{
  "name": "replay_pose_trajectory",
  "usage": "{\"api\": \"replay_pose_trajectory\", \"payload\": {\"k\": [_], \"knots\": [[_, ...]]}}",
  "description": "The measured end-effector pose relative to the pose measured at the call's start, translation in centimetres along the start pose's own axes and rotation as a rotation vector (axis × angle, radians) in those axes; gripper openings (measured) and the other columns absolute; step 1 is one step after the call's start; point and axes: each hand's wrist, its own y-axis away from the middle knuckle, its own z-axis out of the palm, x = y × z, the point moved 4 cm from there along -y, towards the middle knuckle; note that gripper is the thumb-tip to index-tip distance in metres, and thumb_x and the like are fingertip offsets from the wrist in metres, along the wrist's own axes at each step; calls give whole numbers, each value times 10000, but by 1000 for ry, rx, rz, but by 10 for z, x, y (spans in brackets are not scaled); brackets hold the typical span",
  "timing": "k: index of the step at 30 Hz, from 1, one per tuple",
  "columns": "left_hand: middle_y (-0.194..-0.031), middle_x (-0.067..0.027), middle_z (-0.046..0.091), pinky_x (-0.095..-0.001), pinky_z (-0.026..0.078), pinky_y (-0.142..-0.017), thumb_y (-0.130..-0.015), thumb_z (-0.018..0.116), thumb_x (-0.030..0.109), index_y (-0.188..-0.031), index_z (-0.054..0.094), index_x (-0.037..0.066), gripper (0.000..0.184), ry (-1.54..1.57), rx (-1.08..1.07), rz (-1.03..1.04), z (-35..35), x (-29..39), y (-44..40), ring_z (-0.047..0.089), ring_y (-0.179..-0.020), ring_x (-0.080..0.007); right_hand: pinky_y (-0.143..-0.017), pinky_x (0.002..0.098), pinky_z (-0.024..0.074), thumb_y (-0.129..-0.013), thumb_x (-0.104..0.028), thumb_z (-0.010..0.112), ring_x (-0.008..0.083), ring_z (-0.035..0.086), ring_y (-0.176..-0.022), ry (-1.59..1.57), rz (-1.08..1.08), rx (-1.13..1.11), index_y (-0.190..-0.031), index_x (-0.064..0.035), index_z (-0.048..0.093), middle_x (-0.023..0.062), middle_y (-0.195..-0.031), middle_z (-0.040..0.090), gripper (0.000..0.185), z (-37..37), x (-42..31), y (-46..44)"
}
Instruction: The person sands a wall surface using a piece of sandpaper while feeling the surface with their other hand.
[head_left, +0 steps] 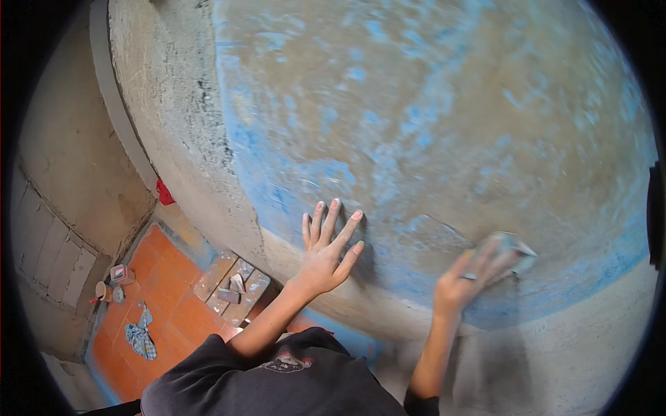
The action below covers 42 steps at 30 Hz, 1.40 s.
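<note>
My left hand (326, 253) rests with spread fingers against the wall (388, 159), holding nothing. Its fingertips touch a patch of worn blue paint over grey-brown plaster. Lower on the right, my right hand (468, 277) presses a pale, greyish sheet of sandpaper (525, 256) to the same wall. The fingers lie over the sheet and are smeared by motion, and so is part of the sheet. Between the hands, a thin dark line runs across the plaster.
A small wooden stool (253, 281) with a few small blocks on it stands below left. On the orange tiled floor (163, 267) lie a checked cloth (141, 340) and some small containers (119, 275). A red cloth (164, 193) is by the wall corner.
</note>
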Motion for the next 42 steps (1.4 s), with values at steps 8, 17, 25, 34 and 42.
{"api": "replay_pose_trajectory", "payload": {"k": [8,17,25,34,42], "knots": [[-1614,-255,115,-599,65,-1152,-973,569,306,-1491,435,136,562,19,41,-31,-65,-95,-9,36,-1480,-480,-1150,656,109,-840,-286,620,436,104,-1493,-81,117,136,-1552,-141,293,262,-1599,168,797,20,-76,-35],[-1591,-275,180,-605,80,-1149,-938,607,306,-1467,476,152,566,62,-48,26,-88,-146,-1,111,-1460,-507,-1175,621,95,-715,-108,644,411,182,-1485,-20,-64,-37,-1522,-62,339,232,-1572,282,864,49,-170,-39],[-1582,-293,182,-640,92,-1135,-936,608,343,-1467,479,194,566,25,-96,48,-79,-160,8,115,-1446,-531,-1164,609,171,-689,-82,615,406,249,-1461,-36,-143,-166,-1507,-52,366,209,-1544,343,855,62,-212,-30],[-1599,-295,97,-667,63,-1123,-955,585,375,-1497,427,174,599,30,-123,47,-64,-165,19,22,-1449,-553,-1136,620,213,-756,-120,650,466,251,-1438,28,-141,-211,-1493,-148,424,269,-1520,333,771,69,-218,-6],[-1605,-297,30,-685,43,-1111,-958,577,398,-1532,347,136,672,28,-187,38,-59,-163,26,-12,-1438,-577,-1151,622,187,-717,-75,613,453,234,-1449,168,-55,-319,-1517,-130,371,270,-1534,300,838,72,-205,34]]}}
